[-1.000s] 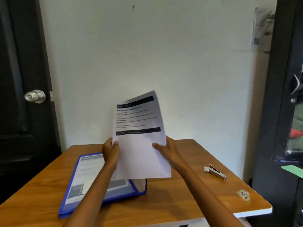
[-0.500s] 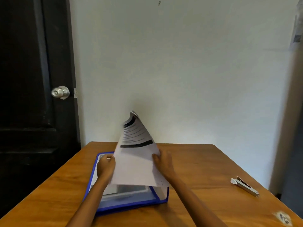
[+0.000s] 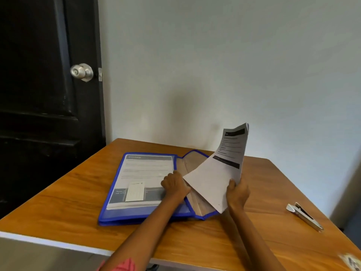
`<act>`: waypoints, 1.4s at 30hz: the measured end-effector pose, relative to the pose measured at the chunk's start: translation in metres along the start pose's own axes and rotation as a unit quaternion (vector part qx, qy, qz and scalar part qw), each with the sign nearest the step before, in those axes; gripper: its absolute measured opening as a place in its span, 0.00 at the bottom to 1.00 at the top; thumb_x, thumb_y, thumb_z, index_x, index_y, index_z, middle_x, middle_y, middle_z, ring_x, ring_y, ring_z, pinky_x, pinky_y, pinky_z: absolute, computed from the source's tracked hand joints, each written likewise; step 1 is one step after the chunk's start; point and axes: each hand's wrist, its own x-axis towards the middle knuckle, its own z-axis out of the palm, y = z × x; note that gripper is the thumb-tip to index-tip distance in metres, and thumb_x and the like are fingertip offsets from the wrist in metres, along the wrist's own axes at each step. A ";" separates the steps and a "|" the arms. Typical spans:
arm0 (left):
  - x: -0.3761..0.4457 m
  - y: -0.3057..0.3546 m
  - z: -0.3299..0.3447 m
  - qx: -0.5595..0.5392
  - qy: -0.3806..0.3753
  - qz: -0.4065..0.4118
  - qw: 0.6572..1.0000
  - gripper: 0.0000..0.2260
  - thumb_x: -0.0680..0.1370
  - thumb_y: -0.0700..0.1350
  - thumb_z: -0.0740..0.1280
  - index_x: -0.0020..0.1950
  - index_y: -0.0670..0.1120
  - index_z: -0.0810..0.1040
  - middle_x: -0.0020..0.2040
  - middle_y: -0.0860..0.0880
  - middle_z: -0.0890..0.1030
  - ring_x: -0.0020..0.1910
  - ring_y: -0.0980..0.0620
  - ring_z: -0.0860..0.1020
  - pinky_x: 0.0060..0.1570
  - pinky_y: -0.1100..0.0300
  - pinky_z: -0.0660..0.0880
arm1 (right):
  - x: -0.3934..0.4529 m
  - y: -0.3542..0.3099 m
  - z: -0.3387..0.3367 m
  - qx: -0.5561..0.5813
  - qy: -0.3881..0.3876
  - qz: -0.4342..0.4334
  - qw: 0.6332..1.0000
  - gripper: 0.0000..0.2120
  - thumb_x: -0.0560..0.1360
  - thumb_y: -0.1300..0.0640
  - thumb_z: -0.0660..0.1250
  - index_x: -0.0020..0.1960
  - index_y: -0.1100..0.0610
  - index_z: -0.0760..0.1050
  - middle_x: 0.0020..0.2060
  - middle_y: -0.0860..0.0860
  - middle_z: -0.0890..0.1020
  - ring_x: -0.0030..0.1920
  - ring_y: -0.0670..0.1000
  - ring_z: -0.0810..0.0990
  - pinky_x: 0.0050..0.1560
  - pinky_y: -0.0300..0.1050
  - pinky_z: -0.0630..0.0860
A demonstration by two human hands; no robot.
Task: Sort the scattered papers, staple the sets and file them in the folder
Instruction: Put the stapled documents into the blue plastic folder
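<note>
A blue-edged clear folder lies on the wooden table with printed sheets inside and its flap folded out to the right. My right hand grips the lower edge of a paper set, which stands tilted up over the flap, its top curling toward the wall. My left hand rests curled at the folder's opening edge, touching the set's lower left corner. A silver stapler lies on the table to the right, apart from both hands.
A dark door with a round metal knob stands at the left, close to the table's left side. A pale wall runs behind the table. A small sticker sits near the front right corner.
The view swung left and down. The paper set went from upright between both hands to the right, over the folder's flap. My left hand dropped to the folder's opening.
</note>
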 end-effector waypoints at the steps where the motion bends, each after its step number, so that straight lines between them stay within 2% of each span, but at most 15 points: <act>1: 0.001 0.003 0.001 0.026 -0.002 -0.009 1.000 0.21 0.73 0.48 0.69 0.62 0.43 0.68 0.60 0.44 0.75 0.59 0.47 0.74 0.56 0.56 0.71 | 0.000 0.003 -0.001 -0.002 0.001 0.009 1.000 0.13 0.79 0.66 0.58 0.61 0.70 0.69 0.54 0.65 0.77 0.51 0.64 0.77 0.44 0.44 0.70; 5: 0.010 0.011 -0.006 0.059 0.017 -0.013 0.998 0.19 0.74 0.46 0.69 0.62 0.42 0.68 0.59 0.45 0.76 0.57 0.48 0.76 0.52 0.59 0.73 | 0.002 0.010 -0.001 0.002 0.010 0.035 0.999 0.13 0.79 0.65 0.59 0.60 0.71 0.69 0.51 0.65 0.77 0.48 0.60 0.76 0.41 0.42 0.66; 8: 0.014 0.010 -0.020 0.067 0.037 -0.001 0.997 0.15 0.75 0.46 0.67 0.58 0.41 0.72 0.56 0.45 0.78 0.54 0.48 0.78 0.48 0.60 0.73 | 0.002 0.013 0.001 0.022 0.008 0.048 0.999 0.13 0.79 0.64 0.59 0.61 0.70 0.69 0.50 0.63 0.76 0.44 0.55 0.74 0.42 0.43 0.67; 11: 0.018 0.006 -0.037 0.073 0.051 0.011 0.996 0.10 0.78 0.45 0.61 0.53 0.41 0.77 0.53 0.45 0.79 0.52 0.48 0.78 0.43 0.61 0.71 | 0.001 0.014 0.001 0.038 0.012 0.055 0.998 0.13 0.78 0.64 0.59 0.60 0.71 0.69 0.47 0.61 0.75 0.50 0.61 0.76 0.43 0.44 0.67; 14: 0.020 -0.003 -0.057 0.019 0.072 0.029 0.997 0.10 0.79 0.44 0.59 0.47 0.40 0.77 0.45 0.45 0.78 0.44 0.49 0.77 0.38 0.61 0.69 | -0.004 0.012 0.001 0.060 0.024 0.057 0.996 0.14 0.78 0.64 0.60 0.61 0.70 0.69 0.54 0.65 0.76 0.54 0.63 0.77 0.45 0.44 0.70; 16: 0.019 -0.014 -0.065 -0.037 0.091 0.040 0.994 0.11 0.80 0.44 0.58 0.39 0.42 0.73 0.37 0.47 0.74 0.36 0.52 0.72 0.30 0.65 0.65 | -0.009 0.008 0.000 0.084 0.037 0.049 0.995 0.14 0.79 0.64 0.60 0.63 0.69 0.68 0.56 0.64 0.76 0.56 0.62 0.77 0.49 0.45 0.72; 18: 0.015 -0.027 -0.067 -0.082 0.108 0.054 0.989 0.12 0.80 0.45 0.59 0.37 0.43 0.70 0.35 0.47 0.73 0.34 0.53 0.71 0.27 0.67 0.61 | -0.013 0.004 0.001 0.098 0.050 0.048 0.993 0.15 0.79 0.64 0.60 0.64 0.68 0.67 0.57 0.64 0.76 0.57 0.62 0.76 0.52 0.46 0.71; 22: 0.005 -0.041 -0.057 -0.115 0.112 0.070 0.985 0.16 0.79 0.45 0.60 0.31 0.48 0.65 0.35 0.48 0.73 0.29 0.56 0.68 0.27 0.69 0.61 | -0.019 -0.010 0.008 0.118 0.022 0.066 0.991 0.15 0.79 0.64 0.59 0.64 0.65 0.66 0.58 0.63 0.76 0.57 0.61 0.76 0.53 0.49 0.74; 27: 0.001 -0.041 -0.050 -0.112 0.096 0.070 0.987 0.11 0.79 0.45 0.61 0.37 0.44 0.70 0.37 0.46 0.75 0.35 0.52 0.73 0.29 0.67 0.66 | -0.015 -0.040 0.005 0.144 0.008 0.151 0.978 0.16 0.78 0.67 0.60 0.66 0.65 0.67 0.60 0.62 0.75 0.60 0.61 0.75 0.58 0.52 0.73; 30: -0.005 -0.038 -0.047 -0.103 0.091 0.065 0.988 0.15 0.79 0.45 0.61 0.31 0.47 0.66 0.33 0.49 0.73 0.33 0.53 0.73 0.30 0.65 0.67 | -0.027 -0.049 0.007 0.148 0.002 0.135 0.980 0.15 0.78 0.66 0.59 0.65 0.64 0.67 0.59 0.61 0.76 0.59 0.60 0.76 0.55 0.50 0.74; 33: -0.008 -0.036 -0.046 -0.101 0.086 0.066 0.989 0.16 0.78 0.45 0.60 0.30 0.48 0.64 0.29 0.52 0.68 0.30 0.56 0.70 0.27 0.68 0.63 | -0.048 -0.045 0.010 0.161 -0.024 0.097 0.982 0.14 0.79 0.64 0.59 0.64 0.63 0.67 0.57 0.60 0.76 0.57 0.59 0.77 0.51 0.49 0.75; 35: -0.008 -0.037 -0.045 -0.111 0.082 0.064 0.988 0.15 0.79 0.45 0.61 0.32 0.47 0.66 0.31 0.51 0.71 0.33 0.55 0.71 0.27 0.68 0.62 | -0.058 -0.037 0.009 0.175 -0.058 0.081 0.980 0.12 0.79 0.62 0.60 0.61 0.61 0.67 0.56 0.59 0.76 0.55 0.58 0.77 0.50 0.47 0.76; 37: -0.008 -0.037 -0.046 -0.114 0.083 0.061 0.988 0.15 0.79 0.46 0.61 0.32 0.48 0.66 0.35 0.48 0.74 0.35 0.54 0.72 0.28 0.69 0.62 | -0.063 -0.030 0.005 0.181 -0.109 0.101 0.972 0.11 0.78 0.61 0.61 0.60 0.59 0.67 0.55 0.58 0.76 0.53 0.55 0.77 0.48 0.47 0.76; 40: -0.008 -0.035 -0.050 -0.107 0.090 0.053 0.989 0.16 0.80 0.47 0.60 0.32 0.49 0.64 0.38 0.48 0.74 0.37 0.53 0.72 0.29 0.69 0.64 | -0.066 -0.019 0.001 0.187 -0.170 0.142 0.957 0.16 0.78 0.60 0.62 0.65 0.58 0.65 0.56 0.57 0.76 0.52 0.55 0.77 0.47 0.48 0.75; 42: -0.008 -0.033 -0.053 -0.102 0.101 0.047 0.989 0.15 0.80 0.47 0.59 0.33 0.47 0.67 0.39 0.47 0.74 0.37 0.53 0.73 0.34 0.66 0.67 | -0.064 -0.014 -0.003 0.201 -0.189 0.170 0.946 0.17 0.78 0.61 0.62 0.66 0.57 0.65 0.56 0.58 0.77 0.52 0.57 0.78 0.44 0.47 0.76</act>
